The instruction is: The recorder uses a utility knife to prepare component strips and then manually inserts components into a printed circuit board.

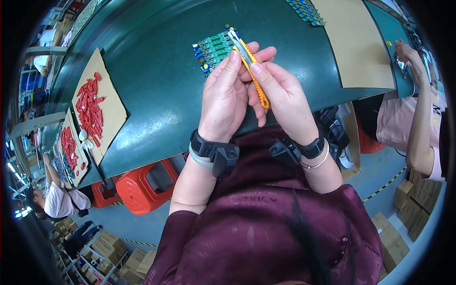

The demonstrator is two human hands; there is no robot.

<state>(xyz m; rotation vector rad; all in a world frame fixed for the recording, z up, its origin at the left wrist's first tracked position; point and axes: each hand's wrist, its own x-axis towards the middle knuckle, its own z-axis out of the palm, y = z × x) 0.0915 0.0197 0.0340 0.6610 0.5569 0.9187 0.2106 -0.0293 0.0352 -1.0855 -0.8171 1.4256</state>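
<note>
A yellow utility knife [259, 90] with a grey metal front end lies slantwise between my hands. My right hand [285, 90] is closed on it, the thumb pressed on its middle. My left hand [223, 97] is closed too, its thumb beside the front part of the knife and its fingers partly hidden behind it. Just beyond my left thumb is a panel of small green circuit boards [216, 50] with blue, yellow and white parts along its edges. The knife's front end overlaps the panel's right side; whether they touch, I cannot tell.
Red plastic pieces [90, 109] lie on cardboard [118, 111] at the left of the green table [152, 95]. More circuit boards [306, 12] and a cardboard sheet [361, 52] are at the far right. Co-workers sit on both sides. A red stool [137, 192] stands near the table's front edge.
</note>
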